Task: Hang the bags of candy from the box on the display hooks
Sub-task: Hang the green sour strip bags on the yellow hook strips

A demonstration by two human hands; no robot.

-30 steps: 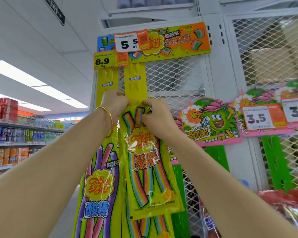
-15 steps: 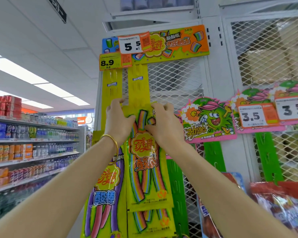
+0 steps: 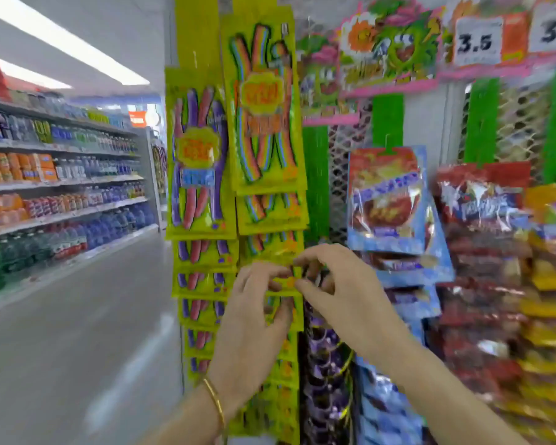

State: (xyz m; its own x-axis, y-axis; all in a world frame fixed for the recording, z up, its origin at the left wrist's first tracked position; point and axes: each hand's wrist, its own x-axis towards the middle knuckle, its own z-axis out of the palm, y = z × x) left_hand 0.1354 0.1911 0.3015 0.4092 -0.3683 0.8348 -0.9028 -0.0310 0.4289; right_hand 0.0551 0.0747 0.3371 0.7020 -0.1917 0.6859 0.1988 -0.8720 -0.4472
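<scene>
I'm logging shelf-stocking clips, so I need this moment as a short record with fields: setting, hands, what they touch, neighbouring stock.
setting: shop aisle, hanging candy display
left hand: fingers on a yellow rainbow-strip bag, gold bangle on wrist
right hand: fingertips pinching at the same bag's edge
top rainbow bag: hangs above the hands
purple-strip bags: column to the left
blue-and-red bags: to the right
grip: blurred, firmness unclear

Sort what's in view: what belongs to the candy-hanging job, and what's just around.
Job: rainbow-strip candy bags, purple-strip candy bags, left hand, right hand.
Around: drinks shelves, blue snack pouches, red snack bags, price tag.
</scene>
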